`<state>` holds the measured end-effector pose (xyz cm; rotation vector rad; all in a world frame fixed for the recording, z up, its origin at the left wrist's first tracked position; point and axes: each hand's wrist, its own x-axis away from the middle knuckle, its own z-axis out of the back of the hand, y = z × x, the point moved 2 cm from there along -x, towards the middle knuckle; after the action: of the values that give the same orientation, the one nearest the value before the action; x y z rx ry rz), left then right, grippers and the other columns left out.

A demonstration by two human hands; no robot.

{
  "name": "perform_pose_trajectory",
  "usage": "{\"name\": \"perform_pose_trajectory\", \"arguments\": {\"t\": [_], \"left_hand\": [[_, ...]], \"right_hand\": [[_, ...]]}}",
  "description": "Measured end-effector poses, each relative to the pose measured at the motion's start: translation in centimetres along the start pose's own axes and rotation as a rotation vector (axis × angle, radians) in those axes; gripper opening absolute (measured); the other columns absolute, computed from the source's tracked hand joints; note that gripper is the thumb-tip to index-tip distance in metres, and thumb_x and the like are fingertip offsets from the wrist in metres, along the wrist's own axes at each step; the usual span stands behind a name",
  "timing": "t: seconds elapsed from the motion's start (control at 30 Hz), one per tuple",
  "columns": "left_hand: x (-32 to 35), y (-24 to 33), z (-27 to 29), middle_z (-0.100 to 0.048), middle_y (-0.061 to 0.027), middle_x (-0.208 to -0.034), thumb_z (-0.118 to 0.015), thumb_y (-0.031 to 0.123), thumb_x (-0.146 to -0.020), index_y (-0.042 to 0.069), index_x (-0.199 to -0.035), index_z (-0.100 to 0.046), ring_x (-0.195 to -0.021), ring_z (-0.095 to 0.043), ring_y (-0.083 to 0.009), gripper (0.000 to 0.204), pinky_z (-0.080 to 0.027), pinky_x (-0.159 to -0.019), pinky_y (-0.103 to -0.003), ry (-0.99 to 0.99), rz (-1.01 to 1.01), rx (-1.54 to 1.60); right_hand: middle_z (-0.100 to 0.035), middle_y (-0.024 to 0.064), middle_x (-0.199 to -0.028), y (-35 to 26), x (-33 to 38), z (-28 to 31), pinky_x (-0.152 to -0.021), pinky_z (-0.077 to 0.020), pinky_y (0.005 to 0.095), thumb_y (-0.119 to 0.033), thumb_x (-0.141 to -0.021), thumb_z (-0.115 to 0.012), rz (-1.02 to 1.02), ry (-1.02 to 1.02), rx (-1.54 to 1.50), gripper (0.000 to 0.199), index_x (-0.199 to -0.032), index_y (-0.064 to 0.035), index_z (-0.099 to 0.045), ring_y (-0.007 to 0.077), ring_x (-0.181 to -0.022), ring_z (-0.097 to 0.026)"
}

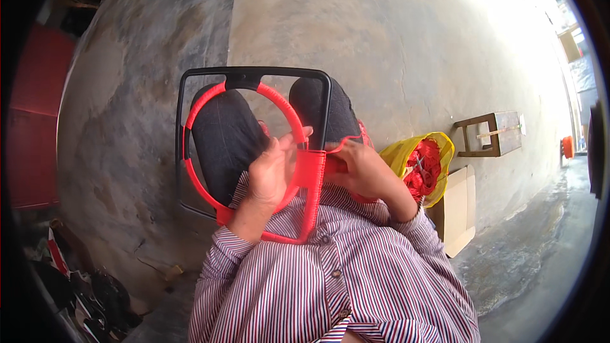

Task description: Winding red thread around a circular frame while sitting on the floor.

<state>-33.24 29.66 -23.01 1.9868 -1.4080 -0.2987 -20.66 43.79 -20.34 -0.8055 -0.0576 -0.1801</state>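
Note:
A black metal frame (pixel 254 73) with a round ring (pixel 202 105) inside rests on my lap. The ring is wrapped in red cord. My left hand (pixel 270 171) reaches through the ring and grips its right side, next to a thick band of red wrapping (pixel 310 171). My right hand (pixel 359 168) sits just right of that band, fingers closed on the red cord (pixel 343 145) that runs from it. My dark trouser knees show through the frame.
A yellow bag (pixel 397 155) of red cord with scissors lies on the floor to my right, beside a flat cardboard piece (pixel 459 206) and a small wooden stool (pixel 492 133). Shoes (pixel 95 292) lie at lower left. A red door (pixel 35 114) stands at left.

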Motion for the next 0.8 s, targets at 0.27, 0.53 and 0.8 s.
{"name": "perform_pose_trajectory", "arguments": {"t": [0.27, 0.53, 0.8], "left_hand": [[-0.2, -1.3, 3.4, -0.059, -0.0111, -0.115, -0.049, 0.013, -0.092, 0.000, -0.112, -0.054, -0.101, -0.059, -0.0193, 0.025, -0.047, -0.089, -0.031, 0.241, 0.043, 0.010], [1.6, 0.2, -0.7, -0.049, -0.0112, -0.111, -0.059, 0.010, -0.086, -0.003, -0.113, -0.049, -0.097, -0.054, -0.0171, 0.032, -0.044, -0.087, -0.029, 0.203, -0.664, -0.831], [1.0, -0.1, 0.3, -0.056, -0.0031, -0.083, -0.053, 0.010, -0.091, 0.001, -0.110, -0.052, -0.068, -0.047, -0.0079, 0.021, -0.041, -0.064, -0.021, 0.391, -0.516, -0.485]], "right_hand": [[-0.055, 0.0115, -0.117, 2.7, -2.3, 0.2, -0.096, -0.0424, 0.0352, 0.003, -0.074, -0.064, -0.094, 0.473, -0.778, 0.064, -0.133, -0.0019, -0.041, 0.0255, -0.107, -0.056], [-0.053, 0.0143, -0.125, -3.6, -4.4, -1.0, -0.103, -0.0341, 0.0414, -0.016, -0.068, -0.075, 0.282, 0.465, 0.221, 0.052, -0.115, -0.0037, -0.056, 0.0306, -0.123, -0.045], [-0.064, 0.0062, -0.079, 2.2, 1.0, 4.6, -0.069, -0.0465, 0.0232, -0.005, -0.079, -0.061, -0.042, 0.475, -0.543, 0.006, -0.082, 0.0002, -0.063, 0.0090, -0.078, -0.058]]}}
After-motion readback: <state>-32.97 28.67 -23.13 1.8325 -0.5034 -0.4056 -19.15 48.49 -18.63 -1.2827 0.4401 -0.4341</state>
